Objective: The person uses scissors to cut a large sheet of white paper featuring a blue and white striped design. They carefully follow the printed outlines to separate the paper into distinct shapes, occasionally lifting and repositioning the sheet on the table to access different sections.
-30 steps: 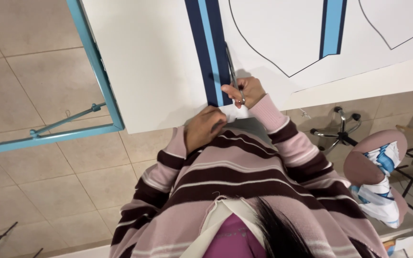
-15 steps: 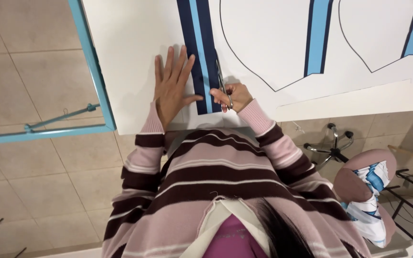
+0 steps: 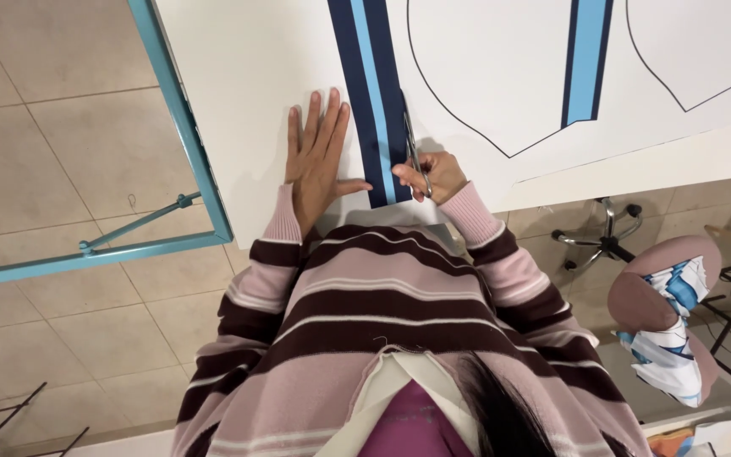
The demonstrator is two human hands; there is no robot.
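- Left hand (image 3: 319, 161) lies flat with its fingers spread, pinning the white fabric (image 3: 247, 101) to the desk just left of the navy-and-blue stripe (image 3: 374, 101).
- Right hand (image 3: 433, 176) has its fingers closed around the scissors (image 3: 414, 152), blades pointing away along the stripe's right edge.
- I'd say keep that palm pressing close to the cut line so nothing shifts.
- Short snips, hugging the stripe.
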